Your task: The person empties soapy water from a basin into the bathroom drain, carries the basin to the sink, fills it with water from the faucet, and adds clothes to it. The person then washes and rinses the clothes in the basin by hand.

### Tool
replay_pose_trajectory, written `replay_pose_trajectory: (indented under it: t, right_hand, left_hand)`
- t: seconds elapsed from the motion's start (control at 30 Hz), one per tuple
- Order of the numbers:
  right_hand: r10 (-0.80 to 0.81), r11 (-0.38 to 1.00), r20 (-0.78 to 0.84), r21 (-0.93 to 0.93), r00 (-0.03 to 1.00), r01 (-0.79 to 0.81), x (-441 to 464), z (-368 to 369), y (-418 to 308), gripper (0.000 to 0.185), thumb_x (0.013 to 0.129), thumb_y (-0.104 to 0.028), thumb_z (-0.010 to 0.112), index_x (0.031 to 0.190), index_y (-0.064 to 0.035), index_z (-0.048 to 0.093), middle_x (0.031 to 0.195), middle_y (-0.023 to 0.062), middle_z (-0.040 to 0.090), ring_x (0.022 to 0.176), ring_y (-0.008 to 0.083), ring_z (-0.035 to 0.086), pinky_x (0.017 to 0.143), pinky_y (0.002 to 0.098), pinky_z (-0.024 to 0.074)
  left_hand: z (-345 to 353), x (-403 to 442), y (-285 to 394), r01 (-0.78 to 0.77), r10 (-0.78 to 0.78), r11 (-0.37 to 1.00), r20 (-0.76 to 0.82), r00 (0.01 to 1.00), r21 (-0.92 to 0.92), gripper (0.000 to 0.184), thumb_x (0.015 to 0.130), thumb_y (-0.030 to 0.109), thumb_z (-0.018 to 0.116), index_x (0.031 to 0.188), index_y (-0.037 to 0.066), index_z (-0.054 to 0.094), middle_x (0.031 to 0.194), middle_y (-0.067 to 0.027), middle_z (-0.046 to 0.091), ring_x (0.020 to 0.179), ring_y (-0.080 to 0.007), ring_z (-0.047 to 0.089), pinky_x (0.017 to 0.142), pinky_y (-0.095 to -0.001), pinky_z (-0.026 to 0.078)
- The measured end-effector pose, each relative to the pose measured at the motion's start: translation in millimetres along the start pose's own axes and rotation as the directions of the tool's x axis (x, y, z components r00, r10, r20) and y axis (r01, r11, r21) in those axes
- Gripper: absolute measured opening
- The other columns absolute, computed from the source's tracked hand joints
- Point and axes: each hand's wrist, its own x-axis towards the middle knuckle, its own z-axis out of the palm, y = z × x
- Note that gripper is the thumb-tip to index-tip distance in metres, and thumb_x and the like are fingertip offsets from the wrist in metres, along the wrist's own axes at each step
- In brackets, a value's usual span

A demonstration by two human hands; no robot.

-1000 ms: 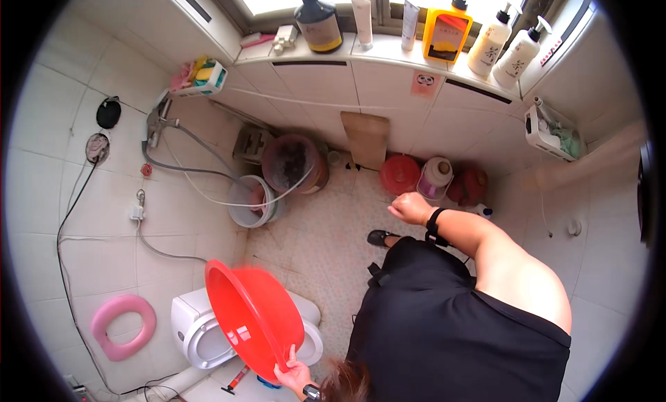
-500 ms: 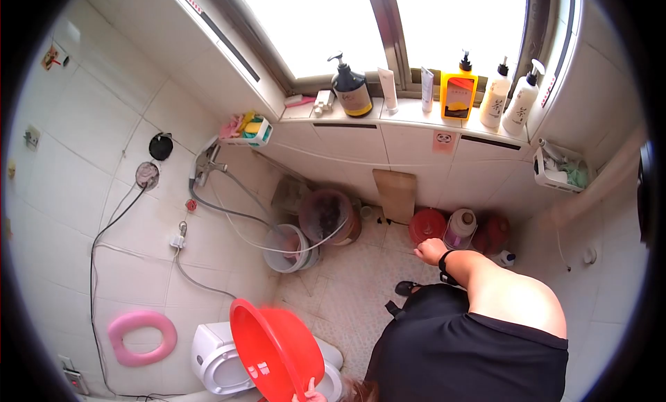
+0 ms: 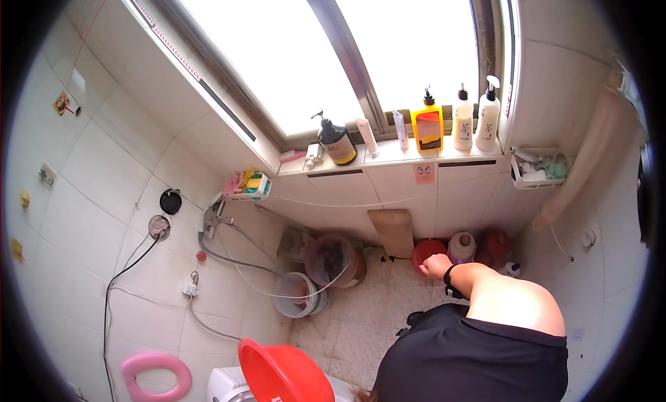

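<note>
My right hand (image 3: 436, 265), with a dark band at the wrist, reaches down in front of a red container (image 3: 426, 248) on the floor below the window wall. Its fingers look curled; what lies in them, and whether they touch the container, I cannot make out. At the bottom edge a large red basin (image 3: 284, 371) tilts over on its side, partly cut off by the frame. My left hand is out of the picture. A white jug-like bottle (image 3: 461, 248) stands beside the red container.
A white bucket (image 3: 300, 296) and a larger brownish bucket (image 3: 335, 261) stand left, with a hose crossing them. A board (image 3: 391, 233) leans on the wall. Pump bottles (image 3: 428, 128) line the sill. Behind the basin is a toilet (image 3: 225, 385); a pink seat ring (image 3: 156, 378) hangs left.
The view has tilted upward, so the scene sits lower. My left hand, earlier on the basin's rim, has dropped out of sight. My right hand now overlaps the red container more.
</note>
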Motion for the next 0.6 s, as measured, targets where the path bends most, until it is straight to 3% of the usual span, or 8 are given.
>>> replay_pose_trajectory:
  t: [0.6]
  right_hand:
    - [0.212,0.977,-0.19,0.063,0.959,-0.203,-55.0,-0.9,50.1,0.034,0.08,-0.033,0.051,0.065,-0.007,0.066,0.069,0.0163,0.063,0.068,0.0339,0.062,0.066,0.0452,0.0489]
  left_hand:
    - [37.0,33.9,-11.3,0.151,-0.159,0.984,0.079,0.984,0.099,0.08,0.078,0.036,0.061,0.135,-0.003,0.022,0.089,-0.0054,0.048,0.059,-0.0115,0.047,0.058,-0.0213,0.043]
